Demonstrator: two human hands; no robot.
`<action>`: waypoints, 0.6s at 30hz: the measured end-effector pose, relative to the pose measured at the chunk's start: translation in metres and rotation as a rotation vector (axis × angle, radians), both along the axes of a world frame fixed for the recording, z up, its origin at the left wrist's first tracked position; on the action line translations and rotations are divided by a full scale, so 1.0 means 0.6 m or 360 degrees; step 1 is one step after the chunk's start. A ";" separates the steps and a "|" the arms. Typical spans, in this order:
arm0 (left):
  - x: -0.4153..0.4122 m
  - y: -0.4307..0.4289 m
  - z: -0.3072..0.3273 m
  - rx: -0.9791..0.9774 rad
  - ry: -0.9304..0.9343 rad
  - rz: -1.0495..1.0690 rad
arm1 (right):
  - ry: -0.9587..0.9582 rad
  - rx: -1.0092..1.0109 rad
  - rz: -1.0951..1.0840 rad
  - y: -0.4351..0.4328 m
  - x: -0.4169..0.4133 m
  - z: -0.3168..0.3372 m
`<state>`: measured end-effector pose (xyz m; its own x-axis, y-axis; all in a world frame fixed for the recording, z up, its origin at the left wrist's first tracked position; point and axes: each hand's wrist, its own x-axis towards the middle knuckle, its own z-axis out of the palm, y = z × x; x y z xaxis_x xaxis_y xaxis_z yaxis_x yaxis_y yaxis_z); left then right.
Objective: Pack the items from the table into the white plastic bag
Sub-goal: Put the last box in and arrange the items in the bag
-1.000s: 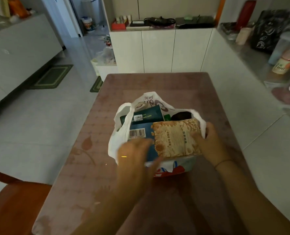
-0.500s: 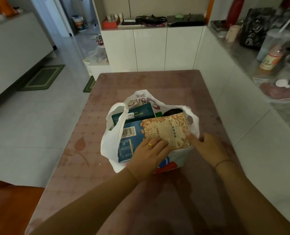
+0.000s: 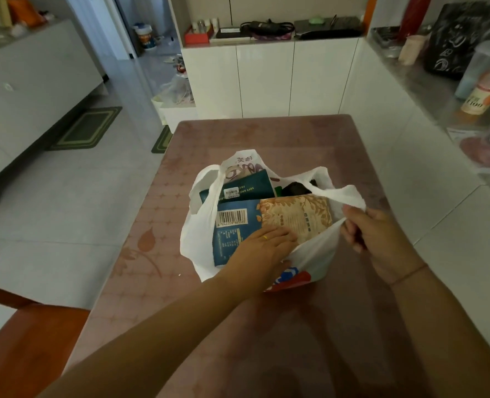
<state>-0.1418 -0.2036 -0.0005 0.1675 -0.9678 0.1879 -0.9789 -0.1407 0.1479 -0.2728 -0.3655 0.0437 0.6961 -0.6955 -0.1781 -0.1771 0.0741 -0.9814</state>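
- Since the earlier frame, the right hand (image 3: pixel 378 239) had been taken off the end of the beige packet (image 3: pixel 295 216) and brought to the near right rim of the white plastic bag (image 3: pixel 198 225). That rim was raised above the packet. The left hand (image 3: pixel 262 247) had been kept flat on the contents.
- The bag was stood near the middle of the brown patterned counter (image 3: pixel 266 133), mouth up and open.
- The bag was judged to be thin, soft film: light, slippery and easily torn. With this load it was thought best taken by both handle loops together, not by its walls.
- A blue packet (image 3: pixel 232 225) with a barcode was seen lying on top, just beside the beige packet. A dark green packet (image 3: pixel 246 188) was tucked behind it, and a black item (image 3: pixel 295 188) sat at the far right.
- The packets were judged light, soft and crushable, better pressed on their flat faces than squeezed at the edges.
- The left fingers (image 3: pixel 281 237) were held straight and close together, laid across where the blue and beige packets met.
- The right fingers (image 3: pixel 353 225) were curled, and the bag's rim was pinched between them and the thumb.
- A thin gold ring (image 3: pixel 264 237) was worn on the left hand.
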 end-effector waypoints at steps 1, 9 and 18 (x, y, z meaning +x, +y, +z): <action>-0.001 0.006 0.004 0.0020 0.0047 0.0016 | -0.0024 0.0062 -0.0001 0.003 0.003 0.000; 0.024 0.140 0.016 0.0029 -0.0268 0.0405 | -0.0005 0.0086 0.0098 0.029 0.030 0.010; 0.045 0.168 0.012 -0.0333 -0.0404 0.0309 | 0.0450 -0.1893 0.0857 0.143 0.147 -0.054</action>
<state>-0.1147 -0.1027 0.0066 0.2665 -0.8591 0.4370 -0.9463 -0.3194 -0.0508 -0.1844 -0.2798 0.0115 0.9709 -0.1796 0.1582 -0.1206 -0.9380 -0.3250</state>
